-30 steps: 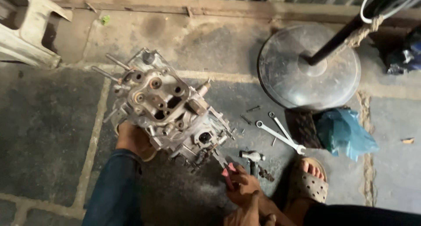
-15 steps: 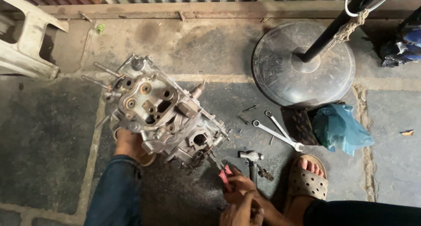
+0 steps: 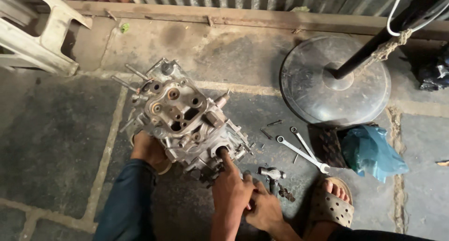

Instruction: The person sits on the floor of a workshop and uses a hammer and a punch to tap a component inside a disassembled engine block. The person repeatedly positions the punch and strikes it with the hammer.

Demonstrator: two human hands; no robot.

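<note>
- Grey metal engine block (image 3: 187,119) stands on the dark stone floor (image 3: 56,143), left of centre, studs pointing up-left; a bare foot (image 3: 148,150) rests against its lower left side.
- Left hand (image 3: 231,192): forefinger stretched out, tip in a round opening at the block's lower right; other fingers curled in.
- Right hand (image 3: 265,209) lies just beside and partly under the left; cannot tell how its fingers are set.
- Small hammer (image 3: 272,174) lies just beyond the hands.
- Two spanners (image 3: 301,150) lie crossed, near right.
- Crumpled blue plastic bag (image 3: 372,152), no label visible, beside a round grey stand base (image 3: 308,82).
- Sandalled foot (image 3: 332,203) lower right.
</note>
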